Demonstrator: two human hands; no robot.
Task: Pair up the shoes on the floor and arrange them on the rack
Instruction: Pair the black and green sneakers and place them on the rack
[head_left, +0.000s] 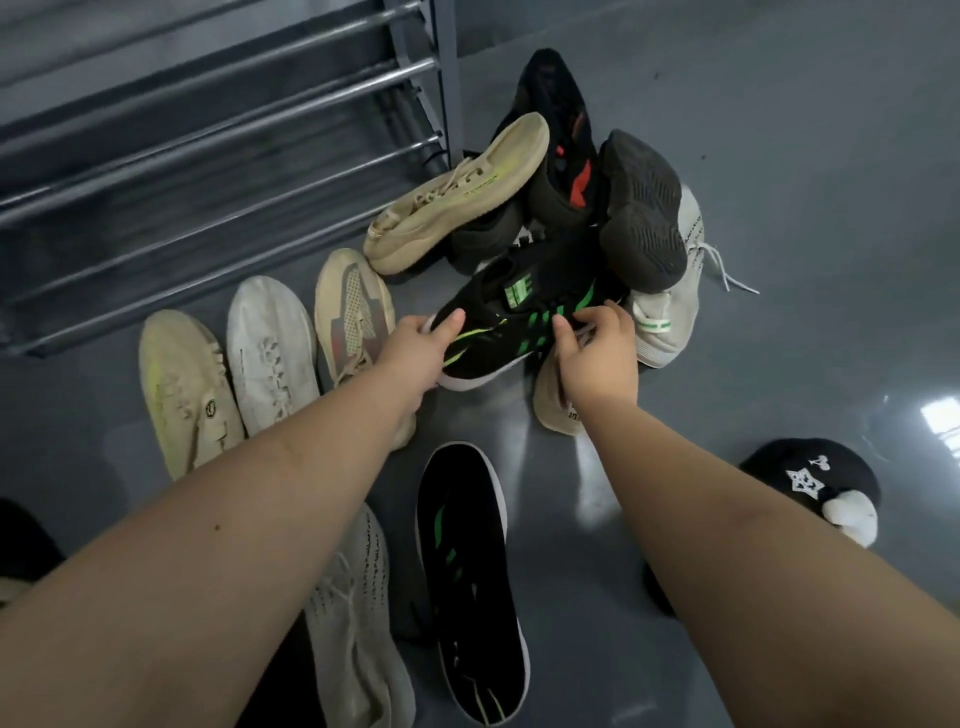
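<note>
A black shoe with green stripes (514, 317) lies at the near edge of the shoe pile. My left hand (415, 353) grips its toe end and my right hand (597, 353) pinches its side near the laces. Its match, a second black and green shoe (467, 561), lies on the floor close to me between my arms. The grey metal rack (218, 156) with bare bars stands at the upper left.
Three pale shoes (270, 348) lie in a row before the rack. A beige shoe (457, 192), dark shoes (644, 208) and a white shoe (670, 322) are heaped behind. A knit pale shoe (353, 613) lies under my left arm. A black plush slipper (815, 483) sits at the right.
</note>
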